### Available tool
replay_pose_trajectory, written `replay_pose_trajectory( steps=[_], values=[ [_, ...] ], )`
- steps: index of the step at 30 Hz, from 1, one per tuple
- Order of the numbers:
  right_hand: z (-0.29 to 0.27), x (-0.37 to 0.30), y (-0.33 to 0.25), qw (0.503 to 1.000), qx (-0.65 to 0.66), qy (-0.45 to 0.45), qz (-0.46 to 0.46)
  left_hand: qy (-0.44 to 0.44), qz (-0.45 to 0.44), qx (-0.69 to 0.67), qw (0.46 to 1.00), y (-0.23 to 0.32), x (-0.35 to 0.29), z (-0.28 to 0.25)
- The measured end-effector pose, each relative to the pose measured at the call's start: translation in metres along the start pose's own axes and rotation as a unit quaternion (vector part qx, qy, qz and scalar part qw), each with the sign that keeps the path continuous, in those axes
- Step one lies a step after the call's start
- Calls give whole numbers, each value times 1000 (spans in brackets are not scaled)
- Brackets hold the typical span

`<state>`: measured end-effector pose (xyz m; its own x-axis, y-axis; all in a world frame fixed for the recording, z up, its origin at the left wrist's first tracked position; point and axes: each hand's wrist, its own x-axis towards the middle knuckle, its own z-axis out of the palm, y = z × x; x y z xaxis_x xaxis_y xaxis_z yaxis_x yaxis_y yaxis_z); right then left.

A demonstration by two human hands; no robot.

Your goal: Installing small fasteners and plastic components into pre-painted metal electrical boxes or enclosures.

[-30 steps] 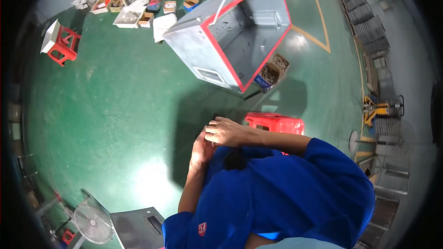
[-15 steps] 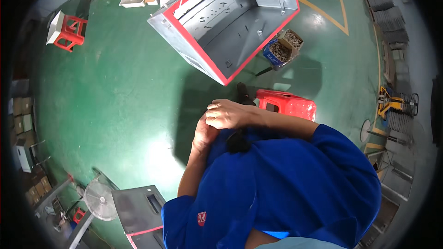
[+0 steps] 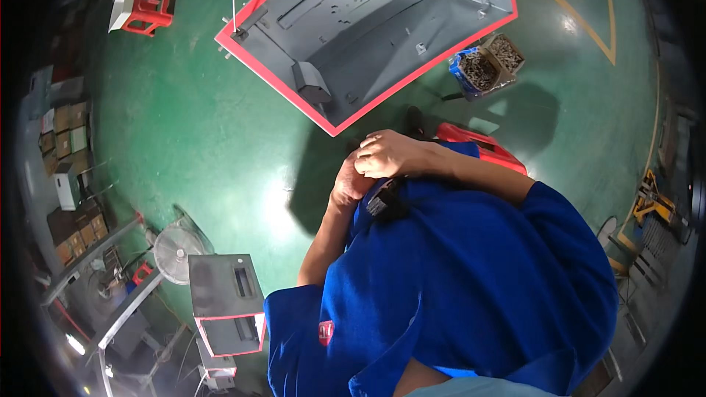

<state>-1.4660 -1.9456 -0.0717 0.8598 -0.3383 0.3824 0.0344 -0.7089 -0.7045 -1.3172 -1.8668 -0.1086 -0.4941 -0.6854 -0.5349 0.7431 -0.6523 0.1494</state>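
Note:
In front of my body, close to my blue shirt, my two hands meet. My right hand [image 3: 388,154] lies over the fingers of my left hand [image 3: 351,181], its own fingers curled inward. Both hands look closed, and whatever may be between them is hidden or too small to name. Just beyond them is a large grey metal cabinet [image 3: 382,66] with a red rim, its open side facing me. Holes and small clips mark its inner walls, and a grey block [image 3: 312,82] sits in its near left corner. Neither hand touches the cabinet.
Boxes of small metal parts [image 3: 479,72] stand right of the cabinet. A red stool [image 3: 485,148] is partly behind my right arm. Behind me at left are a grey cabinet [image 3: 224,279] and a round fan [image 3: 179,253]. Another red stool [image 3: 151,11] stands far left.
My view has shifted, so the cabinet's inside shows more fully, with the block in its near left corner now visible. My hands stay together and appear nearer the cabinet's near corner.

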Motion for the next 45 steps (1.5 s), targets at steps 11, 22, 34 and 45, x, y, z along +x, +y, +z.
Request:
replay_pose_trajectory(
  steps=[11, 22, 34, 45],
  values=[
    [-48, -30, 15, 998, -13, -40, -55, -48, 14, -78, 996, -28, 31, 32],
    [-76, -45, 29, 998, -16, -40, -40, -85, 49, -51, 994, -31, 58, 65],
    [-79, -64, 21, 982, -158, -96, -47, -185, 70, -73, 978, -52, 67, 68],
    [-94, -80, 34, 991, -82, -102, -24, -15, 65, -17, 998, -62, 88, 42]
  ],
)
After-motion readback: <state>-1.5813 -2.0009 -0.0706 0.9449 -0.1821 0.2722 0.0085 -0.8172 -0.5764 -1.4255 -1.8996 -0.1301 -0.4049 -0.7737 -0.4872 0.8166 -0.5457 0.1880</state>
